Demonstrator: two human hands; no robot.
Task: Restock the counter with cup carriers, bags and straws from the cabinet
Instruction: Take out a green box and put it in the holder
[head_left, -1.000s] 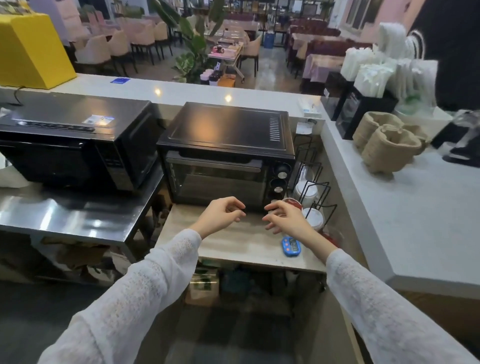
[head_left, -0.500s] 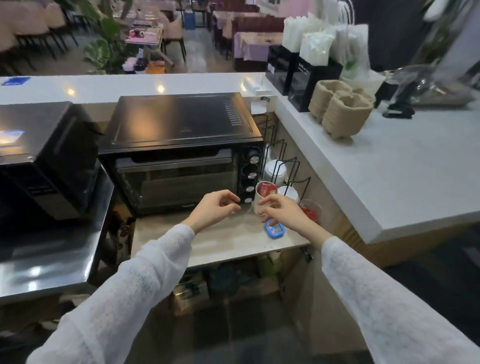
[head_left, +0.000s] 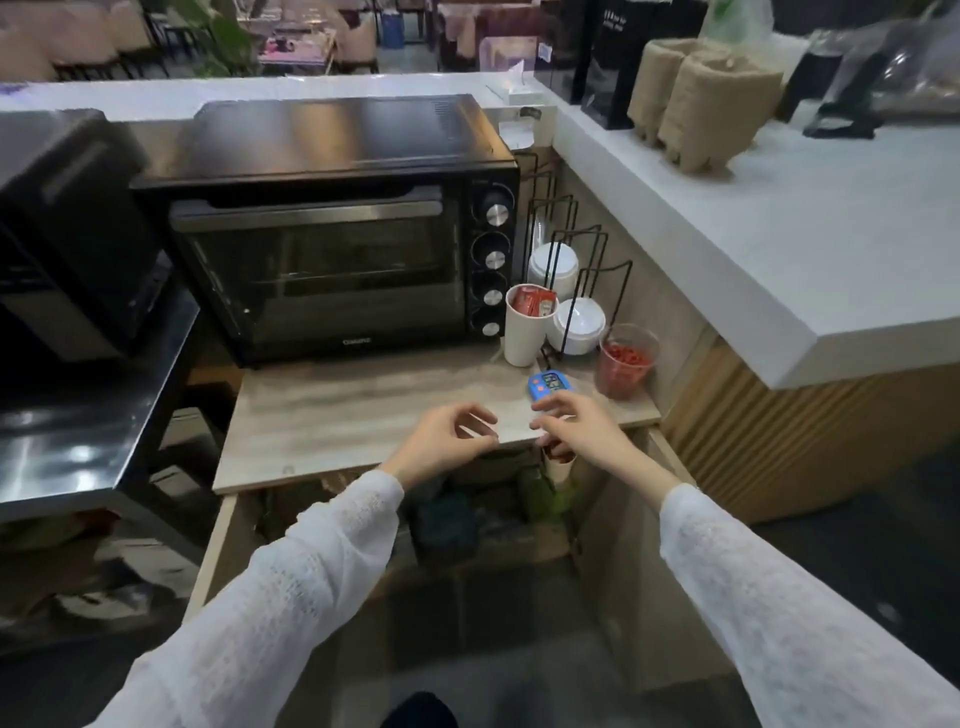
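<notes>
- Hands first: the left hand and the right hand hover side by side over the front edge of the wooden shelf in front of the toaster oven; each grip is released, fingers loosely curled, grasping nothing
- Stock to fetch seems to lie in the open cabinet below that shelf, under the oven; its contents are dark and blurred, so I cannot tell carriers from bags there
- To do this step well, I judge it best to lower both hands under the shelf edge and lift one bundle squarely with two hands
- Care is needed with the blue timer just beside the right hand, and the cup of red packets by the oven's knobs
- Cup carriers already stand on the white worktop to the right of the oven, with dark bag holders behind them
- Beyond the oven lies a dining room with chairs and tables
</notes>
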